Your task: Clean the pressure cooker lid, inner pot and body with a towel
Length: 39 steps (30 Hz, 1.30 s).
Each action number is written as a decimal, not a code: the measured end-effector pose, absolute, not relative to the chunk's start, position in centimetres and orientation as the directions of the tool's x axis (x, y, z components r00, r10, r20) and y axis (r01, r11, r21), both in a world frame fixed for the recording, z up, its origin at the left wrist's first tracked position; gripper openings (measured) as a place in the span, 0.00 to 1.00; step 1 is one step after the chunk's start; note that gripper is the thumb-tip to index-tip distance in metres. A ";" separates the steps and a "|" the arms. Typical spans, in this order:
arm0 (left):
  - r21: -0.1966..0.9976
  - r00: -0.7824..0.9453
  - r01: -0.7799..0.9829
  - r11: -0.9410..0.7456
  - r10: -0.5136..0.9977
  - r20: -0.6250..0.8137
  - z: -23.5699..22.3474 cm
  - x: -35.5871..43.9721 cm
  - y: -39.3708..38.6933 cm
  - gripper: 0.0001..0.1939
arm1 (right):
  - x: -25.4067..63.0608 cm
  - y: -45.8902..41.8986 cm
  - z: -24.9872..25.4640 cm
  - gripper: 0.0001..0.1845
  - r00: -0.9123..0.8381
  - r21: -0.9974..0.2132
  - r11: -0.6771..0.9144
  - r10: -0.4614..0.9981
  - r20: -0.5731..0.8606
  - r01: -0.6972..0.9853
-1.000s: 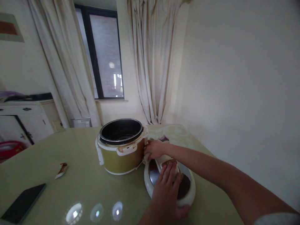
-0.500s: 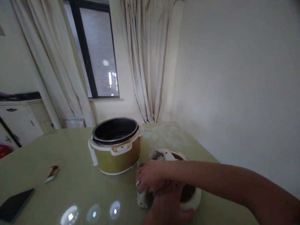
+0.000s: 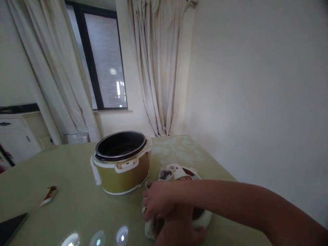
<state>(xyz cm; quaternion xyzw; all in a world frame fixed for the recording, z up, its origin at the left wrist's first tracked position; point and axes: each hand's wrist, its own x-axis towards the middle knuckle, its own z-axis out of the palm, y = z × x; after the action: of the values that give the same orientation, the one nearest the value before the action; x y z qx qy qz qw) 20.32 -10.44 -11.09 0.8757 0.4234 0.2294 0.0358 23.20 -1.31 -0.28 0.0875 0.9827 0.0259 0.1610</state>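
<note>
A cooker lid (image 3: 205,218) with a white rim and brown top lies on the table, largely covered by my arms. My right hand (image 3: 159,200) reaches across from the right and is closed on a crumpled, light-coloured cloth (image 3: 150,228), pressing it against the lid's left side. Under that forearm, my left hand (image 3: 179,227) comes up from the bottom edge and holds the lid, its thumb near the right rim; most of its fingers are hidden. Just behind stands the green cooker body (image 3: 123,177), its dark inner pot (image 3: 120,145) uncovered.
On the left of the green table (image 3: 84,205) lie a small white-and-brown scrap (image 3: 49,196) and a dark flat object (image 3: 11,227). A wall (image 3: 256,85) rises along the right edge. Curtains (image 3: 161,68), a window (image 3: 105,58) and a white cabinet (image 3: 17,133) are behind.
The whole view has shifted slightly, so things appear further left and a bit lower. My right hand and the cloth have shifted a little on the lid; both holds continue.
</note>
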 end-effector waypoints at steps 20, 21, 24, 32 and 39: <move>0.043 0.759 0.595 -0.802 0.579 0.300 -8.4 19.3 -8.3 0.53 | 36.5 2.1 3.8 0.20 -0.545 -0.054 0.546 0.816 -0.192 0.836; 0.038 0.762 0.597 -0.801 0.581 0.287 -8.0 19.3 -8.4 0.54 | 35.4 2.1 3.8 0.22 -0.548 -0.028 0.552 0.819 -0.173 0.834; 0.058 0.742 0.625 -0.778 0.616 0.264 -7.0 18.8 -8.6 0.56 | 33.1 2.4 3.3 0.28 -0.562 0.006 0.567 0.819 -0.118 0.824; 0.159 0.715 0.624 -0.765 0.641 0.279 -5.4 17.1 -8.6 0.49 | 38.3 2.3 3.8 0.26 -0.481 -0.100 0.472 0.839 -0.253 0.876; 0.104 0.748 0.605 -0.790 0.608 0.268 -4.8 17.3 -8.5 0.51 | 35.3 2.1 3.6 0.27 -0.524 0.004 0.528 0.843 -0.125 0.849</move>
<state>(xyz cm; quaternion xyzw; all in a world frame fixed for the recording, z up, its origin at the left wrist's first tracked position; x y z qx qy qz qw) 17.30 -8.46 -4.75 0.9348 0.3242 0.1453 0.0053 35.26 2.05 3.64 0.4847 0.8724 -0.0285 0.0555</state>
